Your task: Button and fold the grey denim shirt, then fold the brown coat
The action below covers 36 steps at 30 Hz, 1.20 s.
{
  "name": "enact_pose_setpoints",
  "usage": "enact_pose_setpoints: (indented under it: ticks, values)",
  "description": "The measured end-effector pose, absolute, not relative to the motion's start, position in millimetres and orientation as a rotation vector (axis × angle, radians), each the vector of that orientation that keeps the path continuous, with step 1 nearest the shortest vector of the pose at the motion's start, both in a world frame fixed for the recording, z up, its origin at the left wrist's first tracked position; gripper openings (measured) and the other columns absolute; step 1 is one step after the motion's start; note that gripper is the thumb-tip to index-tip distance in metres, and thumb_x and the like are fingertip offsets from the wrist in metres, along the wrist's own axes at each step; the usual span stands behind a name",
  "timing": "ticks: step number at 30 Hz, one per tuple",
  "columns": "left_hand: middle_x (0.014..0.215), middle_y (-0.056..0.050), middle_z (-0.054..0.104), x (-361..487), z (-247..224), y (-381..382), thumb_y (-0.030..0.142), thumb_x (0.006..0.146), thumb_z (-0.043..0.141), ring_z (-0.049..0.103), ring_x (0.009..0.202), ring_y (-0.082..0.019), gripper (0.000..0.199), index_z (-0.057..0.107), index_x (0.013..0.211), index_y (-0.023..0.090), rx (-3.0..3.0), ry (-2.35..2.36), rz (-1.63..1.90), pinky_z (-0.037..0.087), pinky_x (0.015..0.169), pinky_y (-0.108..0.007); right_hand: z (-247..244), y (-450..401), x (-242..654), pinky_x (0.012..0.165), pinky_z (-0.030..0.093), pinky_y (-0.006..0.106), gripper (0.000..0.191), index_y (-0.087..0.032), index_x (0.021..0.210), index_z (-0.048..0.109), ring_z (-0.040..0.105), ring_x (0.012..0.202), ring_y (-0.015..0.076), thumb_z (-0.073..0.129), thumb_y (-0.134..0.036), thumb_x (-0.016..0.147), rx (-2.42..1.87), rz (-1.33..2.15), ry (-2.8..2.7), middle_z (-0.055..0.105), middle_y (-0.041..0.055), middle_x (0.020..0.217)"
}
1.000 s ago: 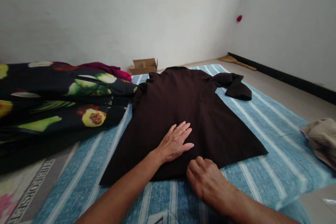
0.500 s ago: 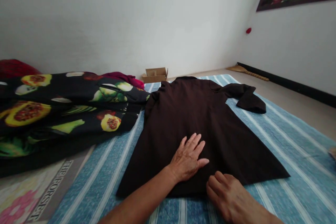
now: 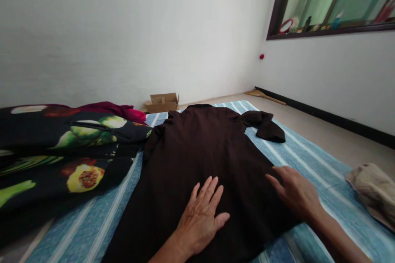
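Observation:
A dark brown garment (image 3: 197,144) lies spread out, collar away from me, on a blue and white striped sheet (image 3: 311,152). Its right sleeve is bent over beside it. My left hand (image 3: 202,213) rests flat on the lower middle of the garment, fingers spread. Over the garment's right edge is my right hand (image 3: 293,189), fingers stretched out and thumb apart, holding nothing. To the left, a black cloth printed with fruit (image 3: 89,144) touches the garment's left side.
Behind the printed cloth is a magenta cloth (image 3: 108,109). An open cardboard box (image 3: 162,102) stands by the wall. A beige cloth bundle (image 3: 373,191) lies at the right. A broom-like object (image 3: 265,95) rests near the corner, below a window (image 3: 327,0).
My right hand has moved from the garment's bottom edge up and right to its right edge, and its curled fingers have opened. The view has turned to the right.

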<state>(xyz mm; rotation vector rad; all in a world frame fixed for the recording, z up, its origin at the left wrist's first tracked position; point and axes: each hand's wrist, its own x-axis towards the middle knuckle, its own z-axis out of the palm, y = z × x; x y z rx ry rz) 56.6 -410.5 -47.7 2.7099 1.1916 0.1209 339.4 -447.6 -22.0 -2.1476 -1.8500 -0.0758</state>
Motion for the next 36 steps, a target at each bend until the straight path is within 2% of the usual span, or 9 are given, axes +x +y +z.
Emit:
enact_pose_setpoints:
  ticks: [3, 5, 8, 11, 23, 28, 30, 33, 36]
  values:
    - [0.154, -0.007, 0.019, 56, -47, -410, 0.051, 0.091, 0.042, 0.016, 0.141, -0.028, 0.06, 0.032, 0.144, 0.024, 2.725, 1.196, 0.1, 0.022, 0.112, -0.056, -27, -423, 368, 0.065, 0.044, 0.036, 0.04, -0.016, 0.09, 0.063, 0.064, 0.088, 0.0307, 0.041, -0.049, 0.091, -2.555, 0.097, -1.703, 0.066, 0.0134, 0.092]
    - [0.154, -0.007, 0.02, 56, -48, -409, 0.052, 0.091, 0.041, 0.017, 0.141, -0.028, 0.06, 0.032, 0.144, 0.025, 2.732, 1.196, 0.101, 0.022, 0.112, -0.056, -33, -412, 371, 0.063, 0.042, 0.035, 0.041, -0.017, 0.087, 0.063, 0.064, 0.088, 0.0313, 0.038, -0.049, 0.092, -2.608, 0.222, -1.682, 0.067, 0.0135, 0.092]
    - [0.154, -0.007, 0.021, 56, -47, -408, 0.052, 0.09, 0.042, 0.018, 0.141, -0.028, 0.06, 0.032, 0.144, 0.026, 2.731, 1.199, 0.113, 0.022, 0.112, -0.056, -36, -405, 367, 0.062, 0.039, 0.031, 0.033, -0.018, 0.087, 0.063, 0.065, 0.088, 0.0283, 0.038, -0.039, 0.093, -2.551, 0.307, -1.659, 0.068, 0.012, 0.09]
    - [0.154, -0.007, 0.02, 57, -45, -409, 0.052, 0.09, 0.043, 0.017, 0.141, -0.029, 0.061, 0.032, 0.144, 0.025, 2.717, 1.205, 0.089, 0.022, 0.112, -0.056, -30, -406, 373, 0.062, 0.038, 0.028, 0.028, -0.019, 0.087, 0.063, 0.065, 0.087, 0.0245, 0.039, -0.031, 0.092, -2.479, 0.257, -1.629, 0.069, 0.01, 0.087]
    - [0.156, -0.004, 0.01, 64, -34, -417, 0.053, 0.088, 0.047, 0.006, 0.143, -0.027, 0.065, 0.029, 0.145, 0.029, 2.596, 1.175, -0.01, 0.011, 0.114, -0.055, -46, -419, 394, 0.062, 0.041, 0.03, 0.034, -0.02, 0.099, 0.06, 0.065, 0.09, 0.0275, 0.034, -0.041, 0.095, -2.582, 0.254, -1.653, 0.069, 0.0112, 0.09]
    - [0.156, -0.005, 0.008, 63, -33, -419, 0.053, 0.087, 0.048, 0.005, 0.143, -0.028, 0.067, 0.028, 0.145, 0.028, 2.558, 1.159, 0.0, 0.009, 0.115, -0.055, -38, -424, 389, 0.057, 0.043, 0.034, 0.03, -0.018, 0.093, 0.06, 0.066, 0.081, 0.0295, 0.036, -0.035, 0.094, -2.646, -0.008, -1.738, 0.067, 0.0114, 0.084]
    - [0.156, -0.005, 0.006, 63, -32, -421, 0.053, 0.085, 0.051, 0.004, 0.143, -0.029, 0.07, 0.026, 0.146, 0.028, 2.538, 1.147, -0.014, 0.008, 0.115, -0.054, -34, -424, 375, 0.061, 0.046, 0.036, 0.026, -0.017, 0.091, 0.062, 0.065, 0.08, 0.0291, 0.042, -0.033, 0.092, -2.498, -0.202, -1.83, 0.066, 0.0116, 0.085]
    - [0.156, -0.006, 0.003, 62, -34, -423, 0.055, 0.084, 0.051, 0.003, 0.143, -0.029, 0.074, 0.023, 0.147, 0.028, 2.52, 1.127, 0.009, 0.007, 0.115, -0.054, -36, -418, 337, 0.074, 0.05, 0.037, 0.027, -0.016, 0.097, 0.064, 0.065, 0.085, 0.0256, 0.046, -0.035, 0.09, -2.012, -0.328, -2.006, 0.067, 0.0117, 0.093]
    - [0.156, -0.008, 0.004, 60, -41, -425, 0.063, 0.085, 0.043, 0.004, 0.143, -0.029, 0.075, 0.022, 0.147, 0.027, 2.526, 1.099, 0.089, 0.007, 0.114, -0.056, -52, -408, 294, 0.093, 0.046, 0.037, 0.035, -0.019, 0.115, 0.062, 0.058, 0.11, 0.0239, 0.045, -0.037, 0.091, -1.587, -0.272, -2.162, 0.063, 0.0114, 0.12]
